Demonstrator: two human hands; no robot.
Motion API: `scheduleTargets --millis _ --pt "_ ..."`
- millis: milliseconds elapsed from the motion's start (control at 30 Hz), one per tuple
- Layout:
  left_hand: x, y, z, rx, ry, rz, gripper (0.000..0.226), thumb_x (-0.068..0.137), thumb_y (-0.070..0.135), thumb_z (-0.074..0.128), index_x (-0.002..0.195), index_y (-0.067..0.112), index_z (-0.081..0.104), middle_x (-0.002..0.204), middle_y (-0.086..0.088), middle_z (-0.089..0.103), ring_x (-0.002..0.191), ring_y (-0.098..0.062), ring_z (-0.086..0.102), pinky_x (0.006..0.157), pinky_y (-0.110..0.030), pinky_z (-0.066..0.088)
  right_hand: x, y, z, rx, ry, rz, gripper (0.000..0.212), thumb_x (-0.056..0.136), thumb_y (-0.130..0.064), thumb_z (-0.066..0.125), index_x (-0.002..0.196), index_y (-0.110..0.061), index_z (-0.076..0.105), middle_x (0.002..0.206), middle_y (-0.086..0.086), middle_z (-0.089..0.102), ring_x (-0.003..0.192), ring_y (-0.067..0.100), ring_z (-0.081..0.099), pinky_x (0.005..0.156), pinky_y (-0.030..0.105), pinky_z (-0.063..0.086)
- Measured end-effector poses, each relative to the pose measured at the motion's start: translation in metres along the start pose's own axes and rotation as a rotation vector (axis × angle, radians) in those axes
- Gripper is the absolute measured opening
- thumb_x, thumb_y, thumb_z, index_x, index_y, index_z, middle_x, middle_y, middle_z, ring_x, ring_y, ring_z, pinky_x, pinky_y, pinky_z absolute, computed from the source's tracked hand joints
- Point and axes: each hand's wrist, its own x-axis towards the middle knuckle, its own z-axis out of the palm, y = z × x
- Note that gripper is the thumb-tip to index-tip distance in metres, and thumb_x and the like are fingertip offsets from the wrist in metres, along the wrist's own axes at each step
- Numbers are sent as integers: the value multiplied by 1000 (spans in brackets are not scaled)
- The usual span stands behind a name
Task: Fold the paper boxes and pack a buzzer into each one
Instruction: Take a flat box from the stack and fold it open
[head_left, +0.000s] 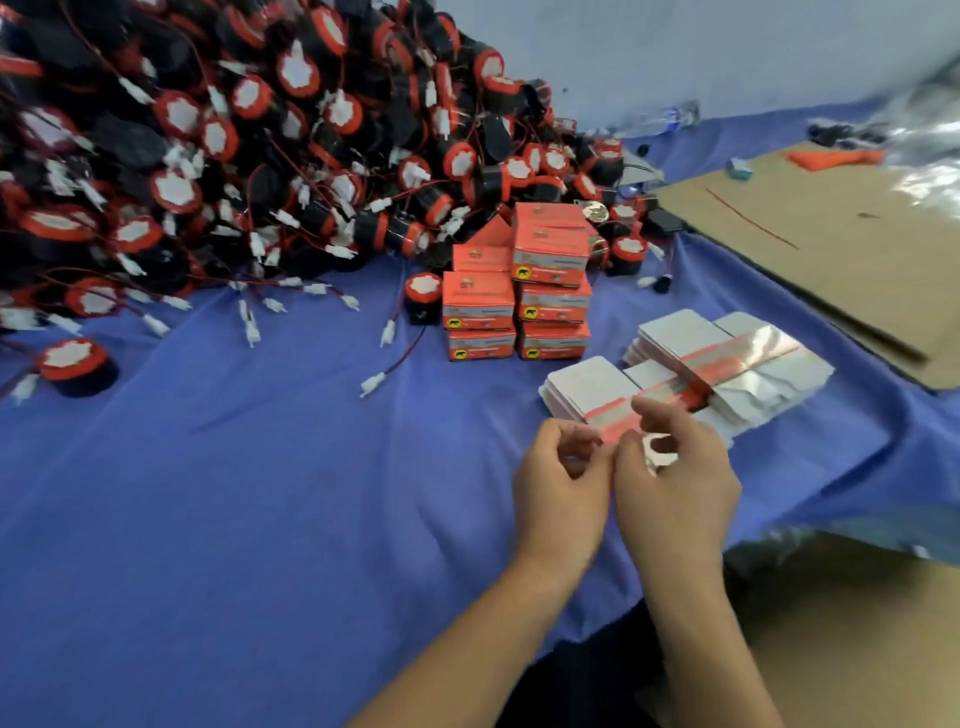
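My left hand (558, 486) and my right hand (675, 480) meet over the blue cloth, both pinching one flat, unfolded paper box (621, 428), red outside and silvery inside. Just beyond them lie two banded stacks of flat box blanks (727, 353). Several folded red boxes (519, 296) stand stacked in the middle. A huge heap of black-and-red buzzers (208, 140) with red wires and white plugs fills the upper left. One buzzer (423, 299) stands beside the folded boxes.
A stray buzzer (78, 366) lies at the far left on the blue tablecloth (260, 493). A flat cardboard sheet (831, 249) covers the right side. The table edge runs diagonally at the lower right, with a cardboard carton (852, 634) below it.
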Motion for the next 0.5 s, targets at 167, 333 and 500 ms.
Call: scheduleTargets --millis 167,333,500 --pt "-3 4 29 291 -63 22 22 89 7 69 105 22 68 109 3 66 93 -8 66 86 -24 55 9 40 -27 -280 -134 87 41 89 -23 74 128 -12 68 126 14 57 118 30 54 93 33 40" --pt "-3 1 36 401 -71 104 30 89 -1 62 113 15 69 114 -2 59 96 -11 61 87 -23 52 11 50 -26 -251 -137 73 36 86 -26 79 118 -12 72 112 3 57 103 19 58 86 22 36" --pt "-2 -5 34 386 -89 129 29 90 -1 65 112 17 68 113 -1 59 89 -3 59 73 -3 46 21 53 -32 -232 -136 98 32 81 -25 82 111 -17 72 101 -5 52 84 10 50 76 21 34"
